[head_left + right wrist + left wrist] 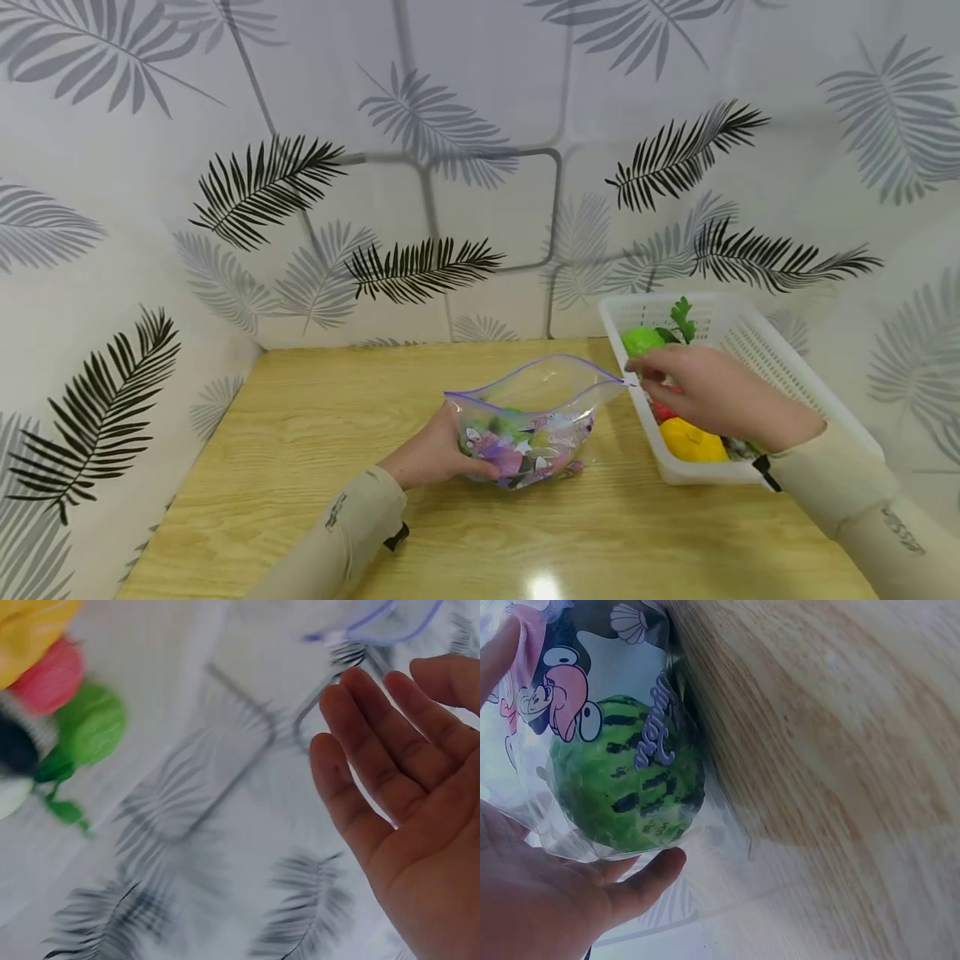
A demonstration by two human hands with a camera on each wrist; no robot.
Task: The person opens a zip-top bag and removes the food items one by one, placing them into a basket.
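A clear zip bag (558, 454) with a purple seal and printed cartoon figures stands on the table, its mouth parted. My left hand (438, 450) grips the bag's left side, thumb across the front and other fingers behind. Through the plastic, the left wrist view shows a toy watermelon (630, 784), round and green with dark stripes. My right hand (708, 392) is at the bag's right end, beside the white slider, over the basket's near-left rim. In the right wrist view its fingers (375, 742) are loosely extended with nothing between them.
To the right is a white plastic basket (660, 472) holding a yellow toy vegetable (693, 442), a red piece (51, 676), a green one (642, 339) and leafy bits. The wooden table (315, 392) meets a leaf-patterned cloth (487, 217) at its back.
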